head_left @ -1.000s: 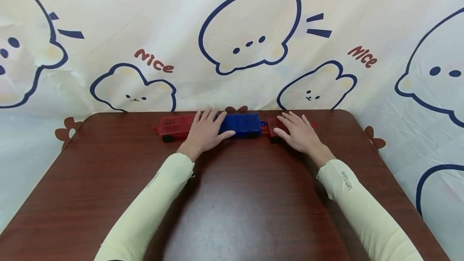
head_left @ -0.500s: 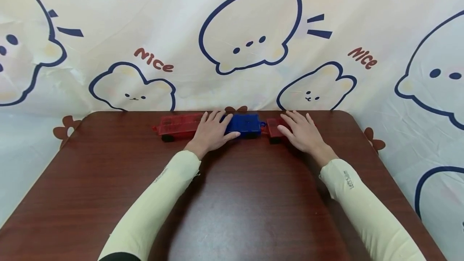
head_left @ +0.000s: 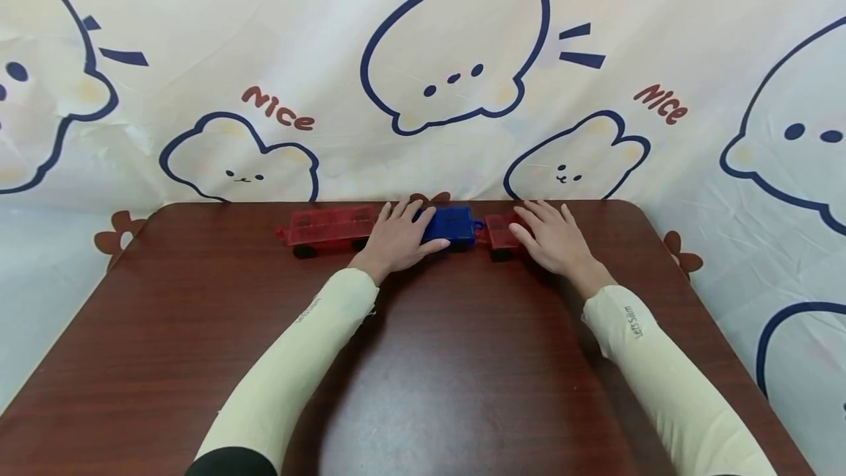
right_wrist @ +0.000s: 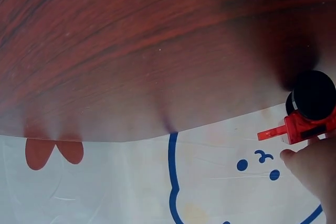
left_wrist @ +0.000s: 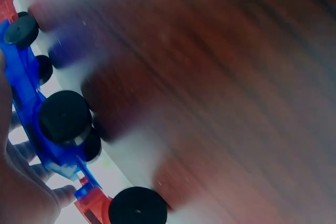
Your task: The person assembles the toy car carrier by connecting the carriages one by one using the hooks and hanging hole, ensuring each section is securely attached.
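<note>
A row of toy train cars with black wheels stands along the table's far edge. My left hand [head_left: 399,237] rests over the blue car [head_left: 456,222], fingers spread across its top and thumb along its near side. Left of it is a long red car [head_left: 330,225]. My right hand [head_left: 555,241] lies over another red car [head_left: 499,230], hiding its right part. A small blue hitch [left_wrist: 84,190] meets a red car [left_wrist: 94,203] in the left wrist view. In the right wrist view, a red hook [right_wrist: 272,133] sticks out from the car's end beside a fingertip.
The brown wooden table [head_left: 423,373] has rounded far corners. Right behind its far edge hangs a pale cloth [head_left: 456,160] printed with cartoon animals, and the cloth also covers both sides.
My left hand has slid right along the cars, uncovering more of the left red car. The cars stay in about the same place. My right hand has shifted only slightly.
</note>
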Demonstrator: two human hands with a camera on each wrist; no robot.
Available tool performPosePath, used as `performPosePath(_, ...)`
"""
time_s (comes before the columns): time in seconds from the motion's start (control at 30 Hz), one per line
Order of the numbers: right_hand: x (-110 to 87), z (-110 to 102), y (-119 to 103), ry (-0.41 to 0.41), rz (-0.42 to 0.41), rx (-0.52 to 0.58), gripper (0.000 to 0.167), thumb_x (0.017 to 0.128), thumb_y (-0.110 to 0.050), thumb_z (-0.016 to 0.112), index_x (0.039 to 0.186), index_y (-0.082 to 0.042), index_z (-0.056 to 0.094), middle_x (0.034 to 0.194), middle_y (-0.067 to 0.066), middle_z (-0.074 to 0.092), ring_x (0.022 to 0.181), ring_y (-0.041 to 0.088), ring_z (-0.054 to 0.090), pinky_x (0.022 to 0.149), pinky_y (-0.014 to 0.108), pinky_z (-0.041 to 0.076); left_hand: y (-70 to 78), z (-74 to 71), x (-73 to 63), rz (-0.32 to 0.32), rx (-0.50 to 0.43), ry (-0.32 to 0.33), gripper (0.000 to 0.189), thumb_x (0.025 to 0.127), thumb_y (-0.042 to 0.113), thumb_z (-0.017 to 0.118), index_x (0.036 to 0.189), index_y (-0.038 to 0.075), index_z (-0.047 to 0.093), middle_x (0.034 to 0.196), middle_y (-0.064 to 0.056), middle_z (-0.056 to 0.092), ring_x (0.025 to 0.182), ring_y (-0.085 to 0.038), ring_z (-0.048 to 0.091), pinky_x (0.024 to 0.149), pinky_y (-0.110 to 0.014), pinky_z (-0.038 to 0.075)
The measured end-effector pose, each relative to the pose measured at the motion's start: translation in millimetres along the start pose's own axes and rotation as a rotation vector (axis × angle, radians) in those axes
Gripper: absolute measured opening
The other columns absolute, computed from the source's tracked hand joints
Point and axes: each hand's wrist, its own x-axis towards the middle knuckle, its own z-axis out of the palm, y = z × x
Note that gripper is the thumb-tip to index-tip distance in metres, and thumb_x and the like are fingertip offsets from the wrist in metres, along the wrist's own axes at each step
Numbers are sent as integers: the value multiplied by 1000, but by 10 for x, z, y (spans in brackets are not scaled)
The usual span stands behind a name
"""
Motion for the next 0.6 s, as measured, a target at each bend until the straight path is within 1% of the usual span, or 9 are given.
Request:
performPosePath(0.2, 27, 20, -13, -9, 5, -13, 73, 105, -61, 28, 157, -11, 39, 162, 17, 32, 151, 39, 20, 120, 63, 7, 60, 44, 48, -1, 14, -10, 84, 98, 74, 35, 161, 19, 30, 165, -12, 26, 153, -36, 15, 121, -59, 9)
performPosePath(0.37, 48, 36, -13, -14, 13, -12, 70, 106, -59, 30, 156, -11, 40, 162, 16, 33, 151, 38, 21, 120, 62, 6, 84, 66, 96, -6, 21, -33, 85, 97, 75, 33, 163, 21, 26, 167, -11, 22, 155, -34, 10, 121, -59, 6)
performPosePath(0.6, 73, 38, 10, -25, 16, -17, 70, 106, -58, 32, 157, -12, 39, 162, 16, 33, 151, 38, 20, 120, 63, 6, 93, 60, 139, -4, 47, -55, 86, 97, 75, 32, 164, 23, 19, 168, -11, 19, 155, -34, 10, 121, -60, 5)
